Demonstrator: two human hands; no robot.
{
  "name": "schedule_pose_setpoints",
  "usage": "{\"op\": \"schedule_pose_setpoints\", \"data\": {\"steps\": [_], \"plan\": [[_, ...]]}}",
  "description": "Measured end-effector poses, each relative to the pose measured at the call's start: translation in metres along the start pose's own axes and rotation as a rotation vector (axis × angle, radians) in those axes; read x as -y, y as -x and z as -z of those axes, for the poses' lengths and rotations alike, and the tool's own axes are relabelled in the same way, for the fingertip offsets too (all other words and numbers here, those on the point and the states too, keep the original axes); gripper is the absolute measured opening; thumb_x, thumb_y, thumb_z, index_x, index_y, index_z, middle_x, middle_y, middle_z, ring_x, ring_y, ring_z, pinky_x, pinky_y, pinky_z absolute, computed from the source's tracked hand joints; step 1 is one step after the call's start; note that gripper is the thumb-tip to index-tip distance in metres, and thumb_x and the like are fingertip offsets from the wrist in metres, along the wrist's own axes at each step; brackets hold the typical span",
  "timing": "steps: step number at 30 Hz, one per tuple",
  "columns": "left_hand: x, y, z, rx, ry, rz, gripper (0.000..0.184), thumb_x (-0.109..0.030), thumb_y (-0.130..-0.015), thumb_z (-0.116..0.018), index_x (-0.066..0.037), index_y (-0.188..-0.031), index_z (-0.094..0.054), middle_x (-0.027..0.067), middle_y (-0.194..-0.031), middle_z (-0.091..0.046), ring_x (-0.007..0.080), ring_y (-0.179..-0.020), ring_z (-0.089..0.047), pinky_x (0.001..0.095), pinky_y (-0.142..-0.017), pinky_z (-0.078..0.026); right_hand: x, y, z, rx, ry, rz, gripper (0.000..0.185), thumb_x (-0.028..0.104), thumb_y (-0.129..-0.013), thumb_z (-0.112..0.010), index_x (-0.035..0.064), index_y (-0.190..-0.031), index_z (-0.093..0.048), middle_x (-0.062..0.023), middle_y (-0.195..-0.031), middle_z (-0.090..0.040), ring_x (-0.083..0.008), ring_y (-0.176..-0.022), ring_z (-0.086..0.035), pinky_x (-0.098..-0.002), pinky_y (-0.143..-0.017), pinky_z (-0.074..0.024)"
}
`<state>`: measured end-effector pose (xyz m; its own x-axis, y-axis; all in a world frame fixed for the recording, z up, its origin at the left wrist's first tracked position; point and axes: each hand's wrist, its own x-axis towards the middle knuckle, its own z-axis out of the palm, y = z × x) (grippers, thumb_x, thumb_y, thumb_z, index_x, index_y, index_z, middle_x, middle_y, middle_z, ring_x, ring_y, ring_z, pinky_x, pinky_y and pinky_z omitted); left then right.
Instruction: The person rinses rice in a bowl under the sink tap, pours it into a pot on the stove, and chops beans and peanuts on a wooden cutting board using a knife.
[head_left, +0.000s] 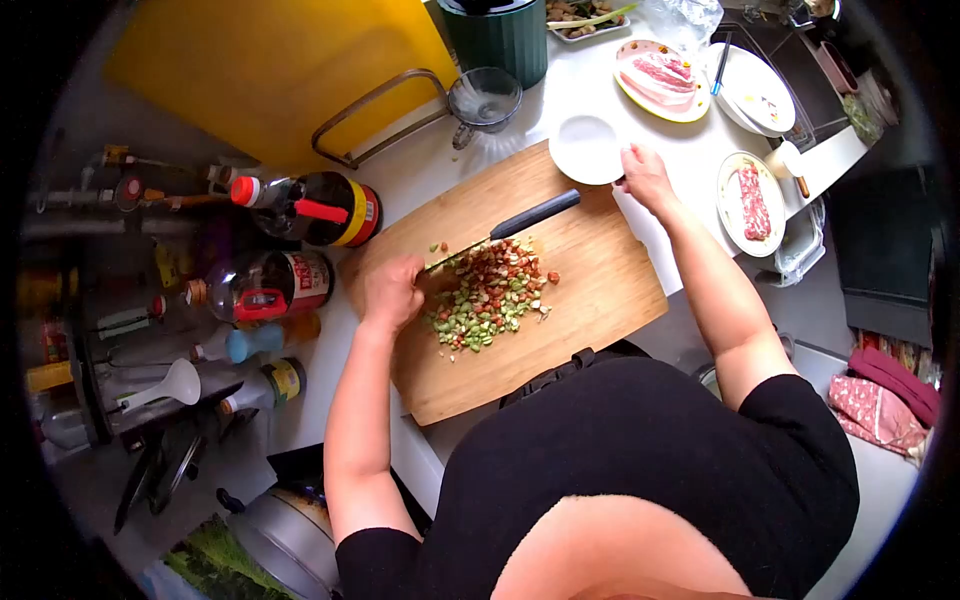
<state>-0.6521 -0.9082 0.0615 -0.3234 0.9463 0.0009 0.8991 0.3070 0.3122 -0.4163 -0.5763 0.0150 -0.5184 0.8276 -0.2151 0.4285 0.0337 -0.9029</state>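
Note:
Chopped green and reddish-brown pieces (485,300) lie heaped on a wooden cutting board (590,275). Across the far side of the heap lies a knife (535,214) with a dark handle, its blade pointing left. My left hand (394,290) is closed at the blade's far end, left of the heap; its fingertips are partly hidden. A small white bowl (586,150) is at the board's far right corner, and my right hand (648,178) grips its right rim between thumb and fingers.
Bottles, including a large dark one (315,208), line the left side. A glass cup (485,98) and metal rack (385,115) stand behind the board. Plates of raw meat (751,203) sit right, near stacked white bowls (765,90) and the sink.

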Motion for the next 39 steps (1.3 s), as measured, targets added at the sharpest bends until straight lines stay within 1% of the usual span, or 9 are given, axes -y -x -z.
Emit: {"op": "schedule_pose_setpoints", "data": {"steps": [5,18,22,25,27,30,32,35,39], "plan": [[-0.001,-0.008,0.006,-0.031,-0.002,0.017,0.011,-0.003,-0.062,-0.055,-0.008,-0.072,-0.053,0.0115,-0.074,-0.055,0.0335,-0.073,-0.056,0.0437,-0.060,-0.044,-0.031,0.002,0.043,-0.122,-0.059,-0.043,0.026,0.022,-0.092,-0.041,0.0017,-0.088,-0.055,-0.0022,-0.063,-0.055,-0.0076,-0.047,-0.046,-0.0215,-0.042,-0.0369],[0.024,-0.046,0.001,0.092,-0.078,0.029,0.019,-0.002,-0.059,-0.057,-0.007,-0.076,-0.052,0.0118,-0.080,-0.055,0.0336,-0.080,-0.055,0.0426,-0.065,-0.044,-0.059,-0.003,0.061,-0.156,0.034,-0.005,0.022,0.020,-0.093,-0.039,0.0047,-0.086,-0.053,-0.0003,-0.060,-0.052,-0.0043,-0.042,-0.040,-0.0187,-0.039,-0.0317],[0.010,-0.036,-0.001,0.155,-0.071,0.063,0.018,-0.003,-0.058,-0.058,-0.007,-0.074,-0.051,0.0136,-0.076,-0.055,0.0354,-0.075,-0.055,0.0444,-0.062,-0.044,-0.046,0.004,0.064,-0.125,-0.004,-0.050,0.023,0.022,-0.093,-0.041,0.0030,-0.092,-0.054,-0.0008,-0.059,-0.052,-0.0059,-0.041,-0.042,-0.0207,-0.039,-0.0337],[-0.008,-0.025,-0.002,0.164,-0.081,0.064,0.017,-0.003,-0.058,-0.058,-0.008,-0.073,-0.051,0.0130,-0.075,-0.056,0.0346,-0.073,-0.055,0.0445,-0.060,-0.044,-0.015,0.012,0.068,-0.124,0.260,-0.169,0.027,0.024,-0.091,-0.045,0.0011,-0.104,-0.054,-0.0053,-0.063,-0.054,-0.0130,-0.049,-0.051,-0.0266,-0.047,-0.0419],[-0.016,-0.018,-0.005,0.127,-0.127,0.063,0.012,-0.003,-0.059,-0.059,-0.009,-0.069,-0.055,0.0098,-0.075,-0.058,0.0305,-0.075,-0.058,0.0424,-0.061,-0.048,0.011,0.015,0.062,-0.464,0.784,0.364,0.030,0.021,-0.088,-0.049,0.0024,-0.111,-0.055,-0.0132,-0.083,-0.061,-0.0219,-0.067,-0.060,-0.0342,-0.063,-0.0479],[-0.024,-0.012,-0.006,0.027,-0.126,0.050,0.017,-0.003,-0.059,-0.059,-0.010,-0.072,-0.052,0.0084,-0.076,-0.054,0.0300,-0.075,-0.057,0.0428,-0.058,-0.047,0.095,0.015,0.009,-0.147,0.449,0.668,0.023,0.008,-0.079,-0.058,0.0076,-0.102,-0.059,-0.0111,-0.091,-0.062,-0.0234,-0.078,-0.061,-0.0337,-0.073,-0.0486],[-0.030,-0.009,-0.006,-0.040,-0.141,0.046,0.016,-0.003,-0.058,-0.059,-0.009,-0.072,-0.052,0.0084,-0.075,-0.054,0.0288,-0.074,-0.057,0.0411,-0.056,-0.048,0.141,0.005,-0.045,0.149,0.487,1.125,0.019,0.007,-0.074,-0.063,0.0091,-0.093,-0.060,-0.0060,-0.090,-0.062,-0.0240,-0.084,-0.058,-0.0355,-0.076,-0.0466],[-0.039,-0.004,-0.005,-0.158,-0.196,0.038,0.014,-0.003,-0.059,-0.059,-0.008,-0.070,-0.052,0.0082,-0.074,-0.053,0.0265,-0.073,-0.057,0.0379,-0.054,-0.048,0.165,-0.024,-0.134,0.445,0.766,1.327,0.016,0.013,-0.074,-0.063,0.0111,-0.089,-0.061,-0.0043,-0.088,-0.063,-0.0246,-0.086,-0.059,-0.0385,-0.076,-0.0448],[-0.057,0.004,-0.002,-0.275,-0.289,0.056,0.008,-0.004,-0.061,-0.056,-0.008,-0.066,-0.051,0.0073,-0.072,-0.052,0.0237,-0.069,-0.056,0.0354,-0.053,-0.049,0.160,-0.057,-0.226,0.806,1.641,1.107,0.018,0.016,-0.077,-0.058,0.0125,-0.092,-0.066,-0.0076,-0.103,-0.064,-0.0237,-0.095,-0.062,-0.0398,-0.075,-0.0466]]}}
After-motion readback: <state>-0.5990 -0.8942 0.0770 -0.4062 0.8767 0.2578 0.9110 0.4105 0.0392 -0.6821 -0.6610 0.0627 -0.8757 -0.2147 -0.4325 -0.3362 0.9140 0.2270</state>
